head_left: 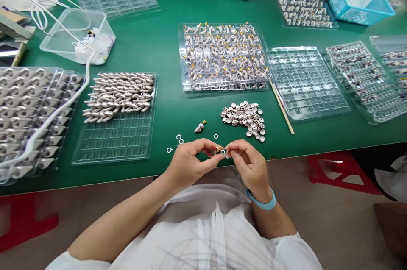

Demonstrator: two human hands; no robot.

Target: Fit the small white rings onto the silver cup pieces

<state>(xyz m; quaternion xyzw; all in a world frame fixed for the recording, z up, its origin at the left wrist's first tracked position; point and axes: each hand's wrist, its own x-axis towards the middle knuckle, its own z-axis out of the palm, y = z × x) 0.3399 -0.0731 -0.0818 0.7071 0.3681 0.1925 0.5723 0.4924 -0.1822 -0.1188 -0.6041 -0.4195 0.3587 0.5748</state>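
Note:
Just over the table's front edge, my left hand (192,159) pinches a small earpiece part with a yellow tab (218,150). My right hand (249,163), with a light blue band on its wrist, closes its fingertips on a small pale ring (224,153) against that part. The fingertips partly hide both pieces. Beyond my hands lies another grey earpiece part (199,127) with a yellow tab. One loose white ring (216,136) is near it, and several more rings (169,150) are to the left. A heap of small round metallic caps (244,117) lies to the right.
A tray of yellow-tabbed parts (222,56) stands ahead. Trays of grey shells (121,96) are at left, below a clear bin (79,37) and a white cable (60,111). A wooden stick (282,109) lies beside a clear tray (310,83). A blue basket (359,9) is at back right.

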